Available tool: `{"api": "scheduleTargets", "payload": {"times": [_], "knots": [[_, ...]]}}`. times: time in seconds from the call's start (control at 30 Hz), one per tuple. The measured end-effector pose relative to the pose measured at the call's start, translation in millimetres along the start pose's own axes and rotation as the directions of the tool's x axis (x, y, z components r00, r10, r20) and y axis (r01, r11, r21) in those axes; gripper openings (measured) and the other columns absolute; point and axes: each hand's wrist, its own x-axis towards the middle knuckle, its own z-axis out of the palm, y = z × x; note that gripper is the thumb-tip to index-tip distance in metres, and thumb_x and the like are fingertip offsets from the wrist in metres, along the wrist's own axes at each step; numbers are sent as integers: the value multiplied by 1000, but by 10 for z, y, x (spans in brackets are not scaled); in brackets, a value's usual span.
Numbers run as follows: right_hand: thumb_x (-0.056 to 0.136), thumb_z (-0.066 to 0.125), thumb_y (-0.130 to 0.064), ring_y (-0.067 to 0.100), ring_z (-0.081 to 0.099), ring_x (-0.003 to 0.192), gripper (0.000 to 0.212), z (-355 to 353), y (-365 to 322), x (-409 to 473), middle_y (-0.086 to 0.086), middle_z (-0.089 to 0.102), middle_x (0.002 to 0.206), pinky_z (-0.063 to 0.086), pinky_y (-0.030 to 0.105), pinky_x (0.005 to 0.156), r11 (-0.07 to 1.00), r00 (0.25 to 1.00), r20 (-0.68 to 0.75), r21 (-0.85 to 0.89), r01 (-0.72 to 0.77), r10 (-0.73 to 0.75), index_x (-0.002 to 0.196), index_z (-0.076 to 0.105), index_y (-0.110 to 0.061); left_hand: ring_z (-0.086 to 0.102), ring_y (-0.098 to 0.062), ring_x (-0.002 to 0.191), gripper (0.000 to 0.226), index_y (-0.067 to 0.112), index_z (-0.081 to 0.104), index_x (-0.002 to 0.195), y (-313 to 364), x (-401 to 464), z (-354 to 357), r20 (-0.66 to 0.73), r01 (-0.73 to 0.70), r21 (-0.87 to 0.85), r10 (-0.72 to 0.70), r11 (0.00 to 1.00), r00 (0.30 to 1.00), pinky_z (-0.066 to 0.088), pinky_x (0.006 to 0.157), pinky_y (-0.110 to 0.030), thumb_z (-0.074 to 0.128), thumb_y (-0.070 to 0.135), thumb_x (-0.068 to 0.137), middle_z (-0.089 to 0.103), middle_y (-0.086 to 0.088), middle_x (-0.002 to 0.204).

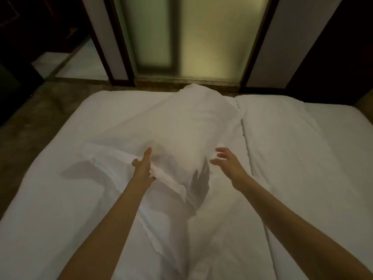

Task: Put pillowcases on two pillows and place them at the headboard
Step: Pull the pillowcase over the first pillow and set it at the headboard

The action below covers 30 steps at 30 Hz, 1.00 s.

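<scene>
So 1 white pillow (181, 126) lies in the middle of the white bed (40, 199), its far end reaching the bed's edge toward the frosted glass door (201, 37). Left hand (142, 168) is at the pillow's near-left corner, thumb and fingers closed on a rolled fold of the pillowcase (161, 176). Right hand (227, 163) hovers just beside the pillow's near-right corner, fingers spread wide and curled, gripping nothing. A folded duvet (292, 148) sits right of the pillow.

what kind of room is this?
Likely a hotel bedroom: a wide bed in plain white linen, a pillow being cased on it, and a frosted glass door beyond, probably a bathroom.
</scene>
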Motion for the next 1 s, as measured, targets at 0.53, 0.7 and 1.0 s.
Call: {"api": "scheduleTargets", "payload": {"times": [0.53, 0.7, 1.0], "knots": [[70, 75, -54, 37, 34, 135, 108, 571, -289, 1128, 6, 26, 154, 38, 63, 95, 951, 951, -75, 95, -293, 300, 149, 7, -26, 26, -36, 139, 110, 17, -1, 152, 1048, 1173, -27, -488, -62, 152, 129, 986, 863, 28, 110, -47, 59, 64, 73, 8, -20, 156], [68, 82, -40, 30, 58, 112, 81, 730, -122, 1255, 14, 59, 130, 47, 40, 91, 925, 937, -41, 180, -335, 348, 130, 50, 2, 37, -36, 134, 109, 21, -8, 150, 993, 1303, -74, -422, 2, 69, 28, 998, 906, 33, 109, -50, 72, 36, 77, 24, -18, 153], [95, 50, -35, 40, 55, 115, 52, 486, -7, 1278, 26, 57, 128, 47, 41, 92, 959, 919, -278, 56, -276, 281, 125, 51, 7, 52, -25, 97, 55, 8, 26, 136, 654, 872, 286, -220, -314, 189, 352, 930, 910, 42, 80, -28, 51, -1, 88, 47, -23, 132]]}}
